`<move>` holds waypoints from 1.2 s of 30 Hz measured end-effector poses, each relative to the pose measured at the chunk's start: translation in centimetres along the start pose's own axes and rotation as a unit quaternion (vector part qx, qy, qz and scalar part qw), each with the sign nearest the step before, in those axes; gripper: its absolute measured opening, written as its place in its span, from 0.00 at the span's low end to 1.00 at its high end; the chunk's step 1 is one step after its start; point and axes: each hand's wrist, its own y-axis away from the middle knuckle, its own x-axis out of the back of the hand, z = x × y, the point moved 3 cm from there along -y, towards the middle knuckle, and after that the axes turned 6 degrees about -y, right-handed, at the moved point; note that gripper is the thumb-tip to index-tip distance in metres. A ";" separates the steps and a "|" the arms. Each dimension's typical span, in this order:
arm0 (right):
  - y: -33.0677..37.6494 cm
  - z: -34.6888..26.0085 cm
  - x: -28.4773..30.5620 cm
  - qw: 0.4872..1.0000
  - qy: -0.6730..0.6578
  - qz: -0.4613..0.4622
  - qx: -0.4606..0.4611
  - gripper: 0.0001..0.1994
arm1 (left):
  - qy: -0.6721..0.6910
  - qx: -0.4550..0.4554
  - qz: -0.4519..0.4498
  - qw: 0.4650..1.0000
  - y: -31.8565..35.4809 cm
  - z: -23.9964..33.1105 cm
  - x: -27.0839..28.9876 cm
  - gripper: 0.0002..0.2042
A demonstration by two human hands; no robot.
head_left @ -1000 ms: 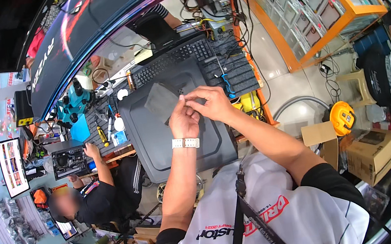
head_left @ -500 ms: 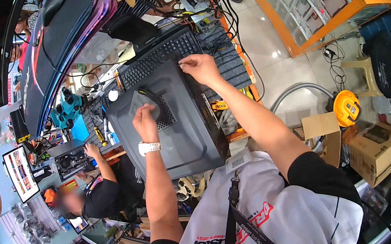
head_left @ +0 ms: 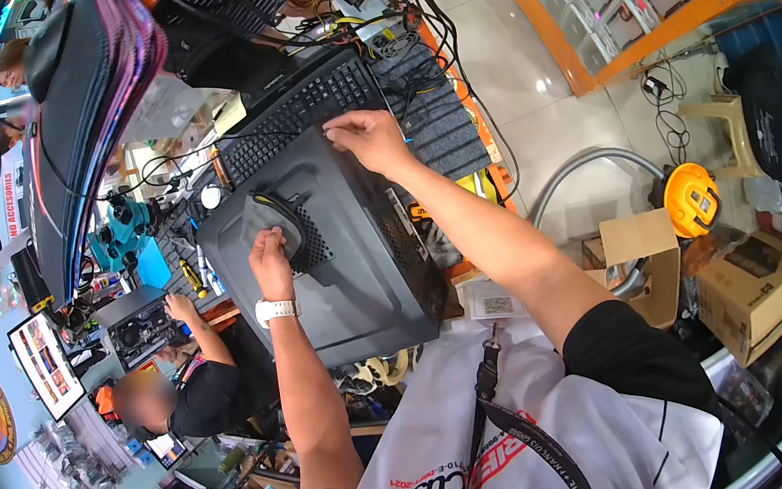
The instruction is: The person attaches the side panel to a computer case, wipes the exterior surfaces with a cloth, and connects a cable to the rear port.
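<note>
At nine o'clock a small screen [head_left: 45,365] is seen on the wall side, and below it, at about eight o'clock, a seated person [head_left: 196,395] in a black shirt is found with one arm raised to a bench. A teal tool [head_left: 121,229] is set at ten o'clock, next to a tangle of cables.

Near the middle a dark grey computer case [head_left: 342,252] is laid on its side on the bench. The left hand [head_left: 269,260] is placed on the case's top panel, fingers closed on a dark flat piece [head_left: 279,223] resting over the vent grille; a white watch [head_left: 275,310] is worn on that wrist. A black keyboard [head_left: 300,111] is laid just beyond the case at twelve o'clock. The right hand [head_left: 370,136] is set at the far upper edge of the case, fingertips pinched together there; what is pinched cannot be told.

At three o'clock a yellow round device [head_left: 692,197] is seen on the floor, with cardboard boxes [head_left: 756,286] at four o'clock.
</note>
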 end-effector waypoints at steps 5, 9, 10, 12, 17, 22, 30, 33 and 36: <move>-0.8 0.2 -0.4 0.994 0.099 0.016 0.048 0.10 | -0.060 0.011 0.005 0.998 0.3 -0.1 0.0 0.14; -1.1 -0.6 0.1 0.985 0.153 0.001 0.080 0.09 | -0.039 0.020 -0.006 0.999 0.3 0.3 -0.2 0.14; -1.1 -0.9 0.5 0.986 0.141 -0.002 0.094 0.09 | -0.045 0.025 -0.010 0.999 0.3 0.4 -0.3 0.14; -0.9 -1.3 1.3 0.989 0.115 0.003 0.097 0.09 | -0.062 0.037 -0.008 0.997 0.4 0.8 -0.3 0.15; -0.6 -1.3 3.5 0.989 0.111 0.030 0.094 0.08 | -0.240 -0.049 0.064 0.967 1.2 4.9 -2.3 0.10; -0.8 -0.9 3.1 0.962 0.152 -0.052 0.219 0.08 | -0.459 -0.308 0.046 0.832 0.5 11.7 -8.9 0.25; -2.5 -0.9 2.1 0.939 0.210 -0.159 0.222 0.10 | -0.575 -0.272 0.034 0.771 -2.8 12.9 -12.9 0.39; -2.5 -1.4 2.0 0.934 0.227 -0.165 0.221 0.10 | -0.551 -0.249 0.023 0.796 -3.0 12.6 -12.6 0.38; -2.4 -1.8 1.9 0.932 0.238 -0.166 0.217 0.10 | -0.529 -0.242 0.018 0.813 -3.1 12.4 -12.7 0.37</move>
